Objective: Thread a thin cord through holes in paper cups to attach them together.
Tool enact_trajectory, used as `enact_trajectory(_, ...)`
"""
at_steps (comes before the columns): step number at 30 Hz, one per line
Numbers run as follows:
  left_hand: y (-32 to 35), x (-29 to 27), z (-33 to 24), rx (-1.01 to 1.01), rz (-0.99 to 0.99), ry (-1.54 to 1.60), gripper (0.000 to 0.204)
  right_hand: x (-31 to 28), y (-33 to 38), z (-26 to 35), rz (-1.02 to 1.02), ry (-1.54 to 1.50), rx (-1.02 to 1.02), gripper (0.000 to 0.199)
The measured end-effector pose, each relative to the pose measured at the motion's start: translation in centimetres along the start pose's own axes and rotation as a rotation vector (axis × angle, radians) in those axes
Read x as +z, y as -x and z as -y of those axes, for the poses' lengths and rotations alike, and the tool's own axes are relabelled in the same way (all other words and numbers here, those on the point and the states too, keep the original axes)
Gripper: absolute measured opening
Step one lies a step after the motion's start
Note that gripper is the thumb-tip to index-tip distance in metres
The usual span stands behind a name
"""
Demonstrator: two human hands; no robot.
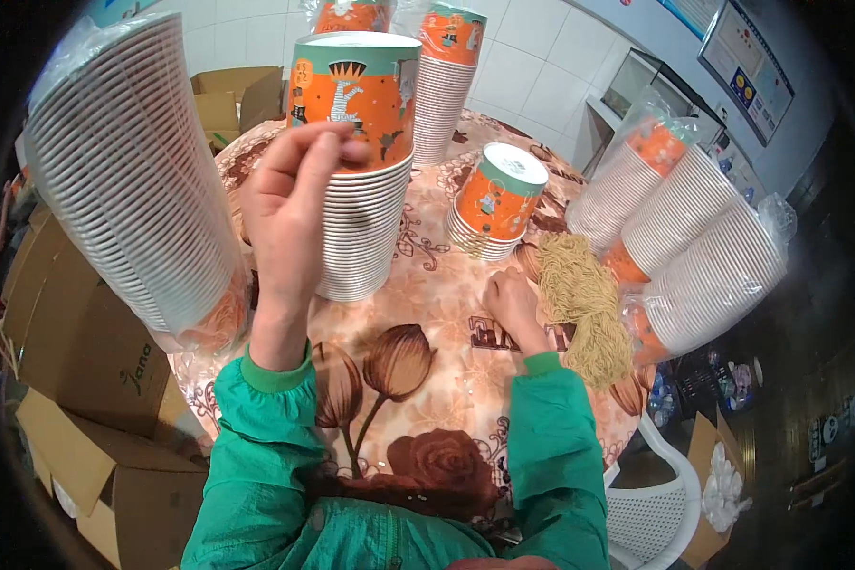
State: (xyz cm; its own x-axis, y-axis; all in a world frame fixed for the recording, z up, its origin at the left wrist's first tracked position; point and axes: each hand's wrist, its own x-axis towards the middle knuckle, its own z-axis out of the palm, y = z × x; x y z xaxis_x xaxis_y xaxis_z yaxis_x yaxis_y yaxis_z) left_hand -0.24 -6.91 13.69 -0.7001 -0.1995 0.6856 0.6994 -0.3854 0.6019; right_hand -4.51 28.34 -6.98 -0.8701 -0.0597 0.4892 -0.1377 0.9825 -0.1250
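White wall tiles back a round table (418,399) under a flower-print cloth, crowded with paper cups. At about 11 o'clock the left hand (290,204) is raised, its fingertips pinched on the rim of the top cup of a tall upside-down cup stack (363,171) that stands near the table's middle. At about 2 o'clock from the person's chest the right hand (513,302) rests on the cloth, loosely curled, touching the near edge of a pile of yellow strings (584,309); whether it grips any I cannot tell. The step in hand looks like lifting one cup off the stack, and a clean lift would call for pulling straight up so the cups below stay put. Room is tight: a short cup stack (496,201) stands just beside the tall one at 1 o'clock, wrapped cup sleeves (693,247) lean in at 3 o'clock, and a large wrapped sleeve (128,171) hangs close at 9 o'clock. Bare cloth lies only toward 6 o'clock, before the table edge, with cardboard boxes (85,380) below it at 8 o'clock.
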Motion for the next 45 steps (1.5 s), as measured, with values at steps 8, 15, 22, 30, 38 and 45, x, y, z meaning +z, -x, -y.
enact_trajectory(8, -3.7, -6.3, 4.5, -0.022, -0.302, -0.338, 0.035, -7.1, -8.9, 10.5, -0.142, -0.742, -0.050, 0.019)
enact_trajectory(15, -4.9, -9.7, 7.3, -0.135, -0.163, -0.600, 0.052, -9.3, -13.8, 15.9, -0.074, -1.070, -0.148, 0.068)
enact_trajectory(22, -4.6, -8.8, 7.6, -0.141, -0.122, -0.607, 0.056, -8.6, -15.6, 17.7, 0.046, -1.323, -0.206, 0.075)
enact_trajectory(30, -4.1, -7.3, 6.9, -0.007, -0.107, -0.601, 0.050, -8.4, -15.6, 18.0, -0.027, -1.310, -0.236, 0.072)
enact_trajectory(38, -4.1, -7.3, 6.7, 0.100, -0.049, -0.647, 0.055, -10.4, -15.2, 18.7, 0.007, -1.350, -0.192, 0.067)
enact_trajectory(45, -4.0, -7.2, 6.8, 0.186, -0.012, -0.670, 0.064, -10.9, -16.2, 18.8, 0.026, -1.411, -0.231, 0.065)
